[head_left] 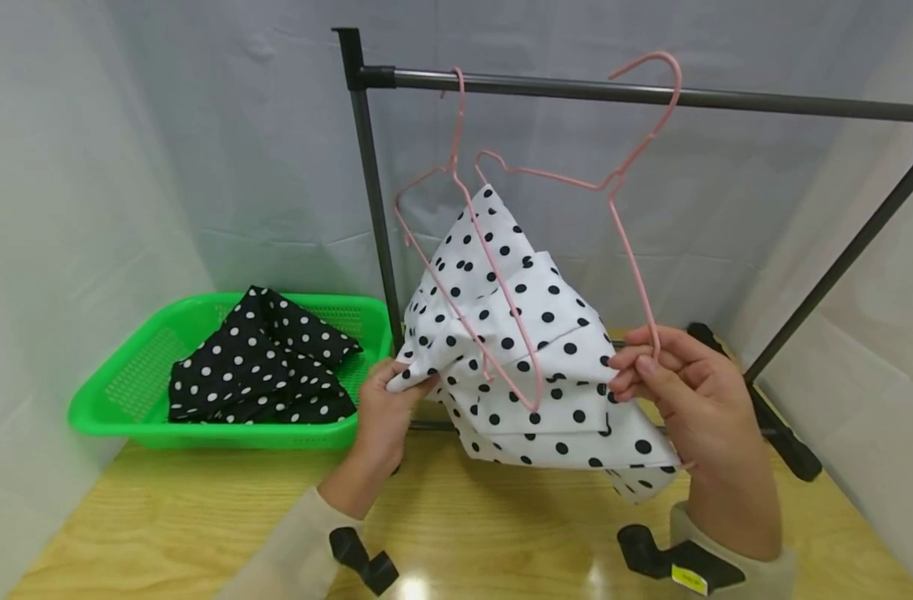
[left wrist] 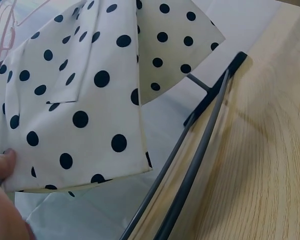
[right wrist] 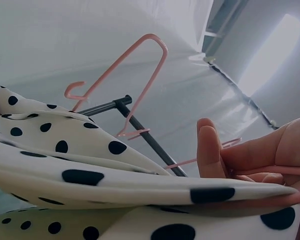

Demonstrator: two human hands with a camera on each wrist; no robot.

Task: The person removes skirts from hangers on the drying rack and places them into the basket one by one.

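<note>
Head view: left hand (head_left: 381, 417) pinches the white black-dotted cloth (head_left: 531, 367); right hand (head_left: 696, 408) grips pink wire hanger (head_left: 576, 217) below the dark metal rail (head_left: 651, 93), spreading the cloth.

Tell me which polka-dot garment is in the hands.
The white garment with black dots, gripped by left hand and right hand; the black white-dotted one lies in the green basket.

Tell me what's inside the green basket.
The green basket holds a crumpled black garment with white dots. It covers much of the basket floor, so anything lying beneath it cannot be seen; bare mesh shows on the left.
</note>
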